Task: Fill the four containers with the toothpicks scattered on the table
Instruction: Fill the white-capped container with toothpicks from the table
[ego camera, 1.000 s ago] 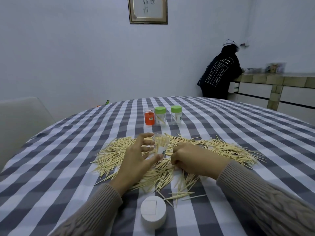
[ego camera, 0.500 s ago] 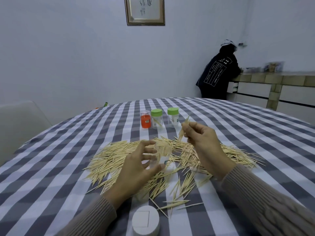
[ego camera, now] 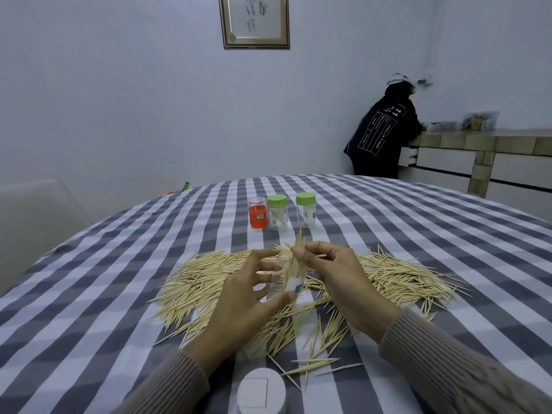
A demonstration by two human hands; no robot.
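Observation:
My left hand (ego camera: 248, 297) grips a small clear container (ego camera: 288, 279) that stands upright among the scattered toothpicks (ego camera: 400, 279) on the checked table (ego camera: 119, 294). My right hand (ego camera: 334, 279) pinches a bunch of toothpicks (ego camera: 298, 249) whose lower ends sit inside the clear container's mouth. Farther back stand three more containers: an orange-labelled one with no lid (ego camera: 257, 216) and two with green lids, the left (ego camera: 277, 212) and the right (ego camera: 306, 209). A white lid (ego camera: 261, 392) lies near the front edge.
A pale chair back (ego camera: 35, 222) stands at the table's left. Another person in a dark jacket (ego camera: 382, 132) leans on a tiled counter (ego camera: 484, 144) at the back right. A framed picture (ego camera: 255, 20) hangs on the wall.
My right hand lifted a bunch of toothpicks from the pile, raised it, then brought it left and down into the clear container. My left hand stayed on the container.

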